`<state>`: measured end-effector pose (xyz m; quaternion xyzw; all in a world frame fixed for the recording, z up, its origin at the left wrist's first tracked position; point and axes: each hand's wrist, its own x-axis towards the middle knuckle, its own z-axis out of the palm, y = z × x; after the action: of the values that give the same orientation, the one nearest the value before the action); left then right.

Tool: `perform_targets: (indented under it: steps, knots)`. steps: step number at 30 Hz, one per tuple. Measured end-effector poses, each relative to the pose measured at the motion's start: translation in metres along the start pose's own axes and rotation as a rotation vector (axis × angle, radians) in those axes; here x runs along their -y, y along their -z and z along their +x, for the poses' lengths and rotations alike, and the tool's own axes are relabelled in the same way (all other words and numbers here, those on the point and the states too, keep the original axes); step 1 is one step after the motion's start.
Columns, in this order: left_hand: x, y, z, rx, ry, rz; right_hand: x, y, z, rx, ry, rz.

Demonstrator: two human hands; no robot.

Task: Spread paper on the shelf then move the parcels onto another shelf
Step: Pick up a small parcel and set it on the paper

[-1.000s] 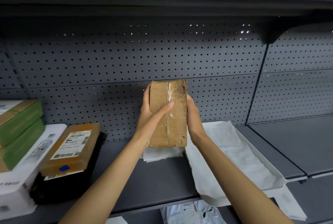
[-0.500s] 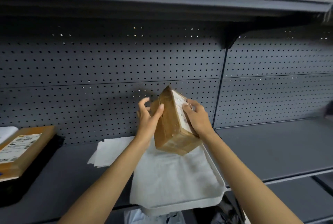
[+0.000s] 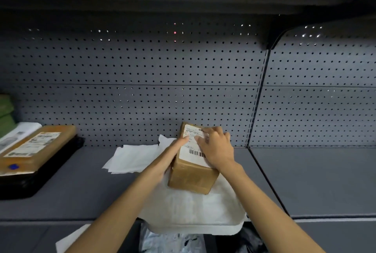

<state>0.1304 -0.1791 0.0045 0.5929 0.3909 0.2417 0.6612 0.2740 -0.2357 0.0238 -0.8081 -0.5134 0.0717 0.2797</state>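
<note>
A brown cardboard parcel with a white label on top rests on white paper spread over the grey shelf. My left hand presses against the parcel's left side, fingers reaching its top edge. My right hand lies on the label, gripping the top and right side. The paper's front edge hangs over the shelf lip. A second sheet of white paper lies to the left by the back wall.
At the left, a flat orange-brown parcel lies on a black parcel; a white parcel and green boxes sit farther left. A perforated panel backs the shelf. Another grey shelf section is at the right. Bagged parcels show below.
Both hands brought the parcel down from mid-air and turned it label-up; it now sits on the spread paper. The view has shifted back to the left.
</note>
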Motion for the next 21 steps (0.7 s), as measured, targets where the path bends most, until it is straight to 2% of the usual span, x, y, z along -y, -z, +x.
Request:
perform_targets:
  steps: [4, 9, 11, 14, 16, 19, 21]
  knots:
    - [0.020, 0.006, 0.008, -0.069, 0.089, -0.079, 0.003, -0.018, -0.004, 0.062, 0.027, -0.137]
    - [0.017, 0.004, 0.002, -0.112, 0.035, 0.030, 0.003, -0.022, -0.005, 0.048, 0.045, -0.200]
    - [0.011, 0.004, -0.003, -0.125, -0.072, 0.171, 0.002, -0.023, -0.004, 0.063, 0.054, -0.240]
    - [0.010, 0.008, -0.003, -0.184, -0.285, 0.613, 0.001, -0.026, -0.002, 0.155, 0.064, -0.246]
    - [0.012, 0.009, -0.003, -0.185, -0.343, 0.840, 0.001, -0.026, 0.000, 0.202, 0.060, -0.236]
    - [0.014, 0.008, -0.006, -0.136, -0.321, 0.994, 0.005, -0.026, 0.002, 0.183, 0.071, -0.248]
    - [0.015, 0.011, -0.010, -0.114, -0.322, 0.984, 0.014, -0.029, 0.001, 0.104, 0.104, -0.208]
